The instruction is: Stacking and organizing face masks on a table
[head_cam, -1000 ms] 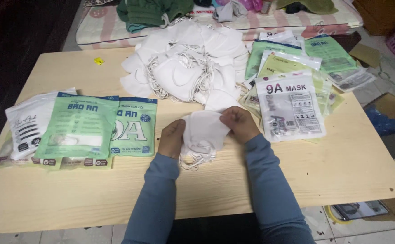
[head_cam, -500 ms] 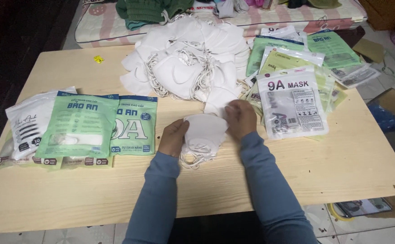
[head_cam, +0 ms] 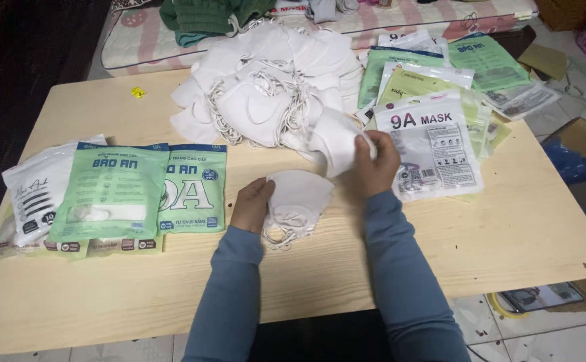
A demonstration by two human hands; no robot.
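While the small stack of folded white masks point(head_cam: 298, 204) lies on the wooden table point(head_cam: 440, 261), the left hand point(head_cam: 251, 204) grips its left edge, fingers closed on it. Its long axis runs left to right between both hands. Up and to the right of this stack, the right hand point(head_cam: 375, 161) pinches one white mask point(head_cam: 336, 139) at the near edge of the big mask pile point(head_cam: 266, 94). Just right of that hand lies a clear printed mask packet point(head_cam: 434, 151); green packets point(head_cam: 139, 191) lie left of the left hand.

My pale wooden table point(head_cam: 440, 261): white mask heap point(head_cam: 273, 100) at back, green packets point(head_cam: 132, 191) left, clear packets point(head_cam: 434, 144) right, small yellow scrap point(head_cam: 138, 92) far-left.
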